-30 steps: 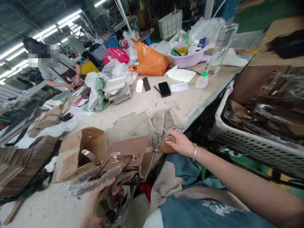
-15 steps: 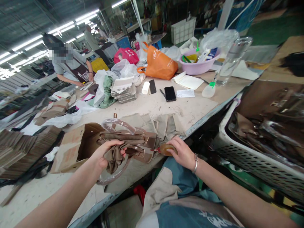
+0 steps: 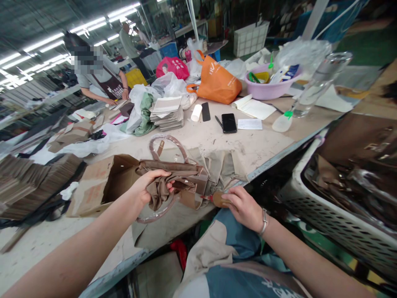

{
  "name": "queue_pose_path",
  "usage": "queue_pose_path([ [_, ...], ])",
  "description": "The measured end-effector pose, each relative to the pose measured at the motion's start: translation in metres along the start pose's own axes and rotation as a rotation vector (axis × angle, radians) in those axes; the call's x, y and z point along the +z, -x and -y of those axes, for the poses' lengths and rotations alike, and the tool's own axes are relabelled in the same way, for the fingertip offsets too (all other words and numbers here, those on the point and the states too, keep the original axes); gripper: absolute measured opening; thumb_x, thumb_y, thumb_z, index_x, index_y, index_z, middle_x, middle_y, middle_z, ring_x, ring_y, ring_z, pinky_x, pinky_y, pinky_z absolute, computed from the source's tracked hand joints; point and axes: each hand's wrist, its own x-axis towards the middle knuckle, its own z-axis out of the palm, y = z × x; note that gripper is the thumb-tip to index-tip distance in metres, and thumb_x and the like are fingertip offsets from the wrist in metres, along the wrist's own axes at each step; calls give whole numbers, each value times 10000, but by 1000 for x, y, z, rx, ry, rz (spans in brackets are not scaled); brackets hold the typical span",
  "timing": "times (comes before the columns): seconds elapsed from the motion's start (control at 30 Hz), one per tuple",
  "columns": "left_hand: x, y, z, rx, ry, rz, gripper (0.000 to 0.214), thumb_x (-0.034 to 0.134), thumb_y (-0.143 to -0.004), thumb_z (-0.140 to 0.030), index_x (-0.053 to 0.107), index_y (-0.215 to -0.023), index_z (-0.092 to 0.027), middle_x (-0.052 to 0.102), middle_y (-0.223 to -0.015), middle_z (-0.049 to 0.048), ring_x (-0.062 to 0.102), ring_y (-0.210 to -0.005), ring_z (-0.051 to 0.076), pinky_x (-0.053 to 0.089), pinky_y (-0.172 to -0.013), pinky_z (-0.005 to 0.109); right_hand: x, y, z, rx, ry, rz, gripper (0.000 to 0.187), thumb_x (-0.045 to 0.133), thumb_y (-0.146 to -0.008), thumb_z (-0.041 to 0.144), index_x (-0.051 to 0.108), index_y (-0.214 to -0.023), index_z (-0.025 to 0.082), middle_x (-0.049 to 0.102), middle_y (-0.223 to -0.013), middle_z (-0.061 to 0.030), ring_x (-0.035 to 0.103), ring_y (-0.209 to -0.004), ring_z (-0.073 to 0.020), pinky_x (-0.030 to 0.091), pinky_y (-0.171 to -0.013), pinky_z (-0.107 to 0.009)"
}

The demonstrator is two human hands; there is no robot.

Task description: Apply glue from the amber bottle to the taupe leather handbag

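Note:
A brown handbag (image 3: 200, 178) lies on its side at the table's near edge, with its clear-wrapped handles (image 3: 169, 137) sticking out on both sides. My left hand (image 3: 154, 185) is closed on the bunched brown lining (image 3: 159, 194) that comes out of the bag's mouth. Close to the bag's right end, my right hand (image 3: 246, 208) grips a small amber squeeze bottle (image 3: 220, 200). Its red tip points left at the bag's edge; whether it touches is too small to tell. Creased grey-beige cloth (image 3: 221, 167) lies behind and under the bag.
An open cardboard box (image 3: 89, 188) stands left of the bag, beside stacked brown panels (image 3: 34, 194). A phone (image 3: 229, 123), orange bag (image 3: 218, 82), purple basin (image 3: 273, 89) and water bottle (image 3: 319, 87) sit further back. At right is a white crate (image 3: 328, 207). A co-worker (image 3: 99, 74) stands far left.
The bag's far handle has swung up and away, now arching clear of the bag. Both hands keep their hold, and the bottle remains by the bag's right end. The view has shifted slightly.

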Motion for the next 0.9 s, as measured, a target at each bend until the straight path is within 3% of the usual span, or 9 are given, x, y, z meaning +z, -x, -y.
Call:
queue_pose_path([
  [0.07,-3,-3,0,-28,-19,49,85,593,-729,-137,647,-682,-91,640,-593,83,578,-485,151,551,-555,291,-1,1,1,-21,20,-17,296,489,-851,112,483,-1120,236,497,-964,-83,484,-856,-203,488,-723,-364],
  [0.3,-5,-9,1,-5,-43,45,87,608,-735,-161,659,-715,-94,658,-612,84,596,-494,158,555,-559,285,-1,6,2,-51,9,56,299,490,-852,108,483,-1118,244,498,-960,-76,478,-841,-195,484,-710,-357],
  [0.6,3,-6,-3,7,-11,25,60,613,-720,-119,648,-716,-71,660,-604,87,587,-487,143,563,-563,294,7,-5,-11,129,24,-163,270,514,-842,108,491,-1092,209,484,-998,-93,497,-936,-220,495,-804,-396],
  [0.77,2,-11,-4,-36,-19,60,85,585,-737,-139,640,-702,-84,658,-587,91,602,-487,159,561,-549,289,8,0,-8,191,-61,-91,232,535,-847,154,496,-1070,209,519,-956,-74,511,-922,-217,498,-802,-390],
  [0.9,4,-13,-4,-15,4,59,62,603,-719,-128,643,-709,-80,659,-598,97,602,-481,159,565,-559,295,9,-4,-13,199,-50,-138,220,526,-850,142,502,-1058,207,514,-969,-75,512,-925,-209,497,-815,-383],
])
